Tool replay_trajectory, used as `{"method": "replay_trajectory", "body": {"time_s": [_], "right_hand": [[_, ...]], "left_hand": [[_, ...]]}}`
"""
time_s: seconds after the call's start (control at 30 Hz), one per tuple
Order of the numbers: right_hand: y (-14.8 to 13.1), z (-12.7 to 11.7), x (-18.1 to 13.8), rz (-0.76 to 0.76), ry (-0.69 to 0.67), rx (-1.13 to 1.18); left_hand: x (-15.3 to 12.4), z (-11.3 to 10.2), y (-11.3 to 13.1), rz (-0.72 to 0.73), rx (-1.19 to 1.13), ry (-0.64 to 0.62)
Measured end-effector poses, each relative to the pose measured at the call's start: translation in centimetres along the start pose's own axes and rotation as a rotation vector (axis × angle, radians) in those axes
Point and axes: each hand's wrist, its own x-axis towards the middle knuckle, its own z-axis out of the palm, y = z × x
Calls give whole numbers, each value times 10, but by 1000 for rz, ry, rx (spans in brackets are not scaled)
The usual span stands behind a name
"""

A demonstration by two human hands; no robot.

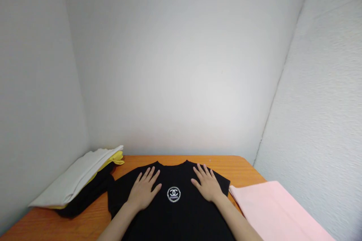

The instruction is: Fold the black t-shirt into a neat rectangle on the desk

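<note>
A black T-shirt (172, 216) with a round white logo on its chest lies spread flat on an orange wooden table (226, 167), collar toward the far wall. My left hand (144, 190) rests palm down on the shirt's left chest, fingers apart. My right hand (207, 184) lies flat on the right chest, fingers spread as well. The logo sits between the two hands. Neither hand holds anything.
A stack of folded clothes (79, 182), white on top, yellow and black below, sits at the table's left side against the wall. A pink cloth (274, 211) lies at the right. Grey-white walls enclose the table on three sides.
</note>
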Motion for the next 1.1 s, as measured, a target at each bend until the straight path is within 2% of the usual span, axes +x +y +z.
{"method": "replay_trajectory", "body": {"time_s": [0.17, 0.4, 0.57, 0.63, 0.73, 0.87, 0.97, 1.1], "right_hand": [[5, 3, 6, -17, 5, -3], [5, 5, 10, -24, 7, -12], [-3, -8, 6, -20, 12, -64], [-16, -17, 3, -35, 34, -86], [-50, -22, -3, -70, 58, -75], [-108, -8, -20, -95, 63, -9], [-134, 6, -33, -82, 48, 43], [-140, 13, -43, -47, 32, 93]], "left_hand": [[11, 4, -5, 12, -9, 11], [11, 8, -8, 26, -9, 25], [13, -9, 6, -19, 89, -13], [10, -20, 23, -31, 127, -8], [-2, -28, 55, -22, 118, 24], [-25, -18, 93, -69, 82, 21], [-40, -6, 100, -95, 66, -20], [-48, 0, 91, -94, 41, -33]]}}
